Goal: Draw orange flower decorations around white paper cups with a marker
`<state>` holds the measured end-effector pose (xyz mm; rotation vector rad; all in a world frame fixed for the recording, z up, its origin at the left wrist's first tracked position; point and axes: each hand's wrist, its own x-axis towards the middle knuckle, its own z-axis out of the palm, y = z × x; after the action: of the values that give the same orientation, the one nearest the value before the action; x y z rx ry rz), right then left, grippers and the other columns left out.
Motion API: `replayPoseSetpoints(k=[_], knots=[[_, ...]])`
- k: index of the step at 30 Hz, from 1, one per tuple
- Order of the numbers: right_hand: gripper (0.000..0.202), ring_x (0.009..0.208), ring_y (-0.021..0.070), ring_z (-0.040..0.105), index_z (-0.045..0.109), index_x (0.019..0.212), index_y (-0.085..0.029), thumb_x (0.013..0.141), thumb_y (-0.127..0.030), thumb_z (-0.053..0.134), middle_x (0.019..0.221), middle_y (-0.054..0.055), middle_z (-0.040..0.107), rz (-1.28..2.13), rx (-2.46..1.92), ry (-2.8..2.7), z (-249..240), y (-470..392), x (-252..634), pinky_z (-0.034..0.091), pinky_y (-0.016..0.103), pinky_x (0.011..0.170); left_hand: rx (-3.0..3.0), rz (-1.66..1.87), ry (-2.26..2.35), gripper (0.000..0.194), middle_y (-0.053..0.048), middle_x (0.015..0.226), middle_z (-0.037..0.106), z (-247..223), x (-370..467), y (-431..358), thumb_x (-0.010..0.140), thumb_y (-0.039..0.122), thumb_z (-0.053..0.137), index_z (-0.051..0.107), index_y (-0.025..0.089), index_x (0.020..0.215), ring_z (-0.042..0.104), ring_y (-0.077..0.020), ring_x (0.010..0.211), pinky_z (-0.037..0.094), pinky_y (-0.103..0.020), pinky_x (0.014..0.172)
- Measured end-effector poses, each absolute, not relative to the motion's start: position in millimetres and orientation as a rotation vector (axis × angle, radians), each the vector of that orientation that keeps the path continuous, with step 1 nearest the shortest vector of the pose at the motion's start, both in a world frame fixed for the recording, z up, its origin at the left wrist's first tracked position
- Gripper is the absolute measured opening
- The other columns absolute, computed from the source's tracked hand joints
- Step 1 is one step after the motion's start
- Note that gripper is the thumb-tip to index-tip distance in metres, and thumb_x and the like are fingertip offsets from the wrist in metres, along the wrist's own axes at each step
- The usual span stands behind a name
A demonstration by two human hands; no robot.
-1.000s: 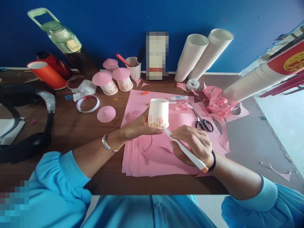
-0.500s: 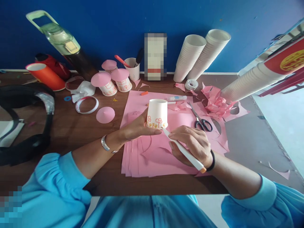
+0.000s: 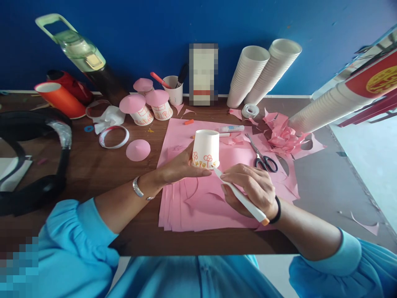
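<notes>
An upside-down white paper cup (image 3: 206, 145) with small orange and red flower drawings along its lower edge stands on a stack of pink paper sheets (image 3: 198, 203). My left hand (image 3: 181, 166) grips the cup from the left side, fingers wrapped under its rim. My right hand (image 3: 251, 188) holds a white marker with an orange end (image 3: 240, 196), and the marker's tip touches the cup's lower right edge.
Scissors (image 3: 263, 157), a glue stick (image 3: 231, 128), a tape roll (image 3: 249, 110) and crumpled pink scraps (image 3: 283, 134) lie to the right. Three finished pink-roofed cups (image 3: 145, 105), a pink paper cone (image 3: 138, 150), cup stacks (image 3: 257, 74), headphones (image 3: 37, 157) and a bottle (image 3: 80, 54) stand behind and left.
Almost nothing has moved. The marker tip stays at the cup's lower right edge; the view shifted slightly.
</notes>
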<state>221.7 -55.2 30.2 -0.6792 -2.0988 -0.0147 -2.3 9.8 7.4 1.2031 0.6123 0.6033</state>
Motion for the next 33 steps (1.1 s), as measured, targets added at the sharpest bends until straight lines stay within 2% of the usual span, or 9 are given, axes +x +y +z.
replayPoseSetpoints(k=[13,20,26,33], knots=[[0.021,0.07,0.0183,0.075,0.061,0.114,-0.017,0.094,-0.009,0.064,0.083,0.006,0.075,-0.004,-0.689,-2.107,29.6,-55.2,222.5,0.064,0.029,0.064,1.197,0.627,0.614,0.052,-0.006,0.11,0.068,9.5,-1.9,7.6,0.077,0.035,0.094,0.064,0.021,0.117,0.065,-0.0201,0.099,0.055,-0.035,0.088],[0.024,0.07,0.0181,0.075,0.062,0.117,-0.019,0.094,-0.011,0.064,0.084,0.005,0.076,0.007,-0.699,-2.11,28.6,-55.2,223.4,0.064,0.029,0.063,1.19,0.622,0.623,0.055,-0.006,0.114,0.068,9.2,-1.7,7.9,0.076,0.035,0.094,0.064,0.022,0.12,0.066,-0.0225,0.104,0.055,-0.037,0.091],[0.02,0.07,0.0195,0.076,0.062,0.112,-0.016,0.093,-0.009,0.065,0.083,0.007,0.076,-0.005,-0.678,-2.106,28.0,-54.9,222.7,0.064,0.029,0.063,1.195,0.628,0.61,0.059,-0.007,0.117,0.068,8.0,-1.4,8.1,0.075,0.035,0.095,0.063,0.022,0.123,0.066,-0.0233,0.107,0.056,-0.037,0.092],[0.022,0.07,0.0189,0.075,0.062,0.114,-0.018,0.094,-0.01,0.065,0.083,0.005,0.076,0.005,-0.697,-2.109,28.0,-56.0,223.2,0.064,0.03,0.063,1.223,0.624,0.604,0.056,-0.007,0.109,0.068,8.0,-2.4,8.8,0.077,0.036,0.094,0.065,0.021,0.122,0.066,-0.0245,0.107,0.056,-0.039,0.092]])
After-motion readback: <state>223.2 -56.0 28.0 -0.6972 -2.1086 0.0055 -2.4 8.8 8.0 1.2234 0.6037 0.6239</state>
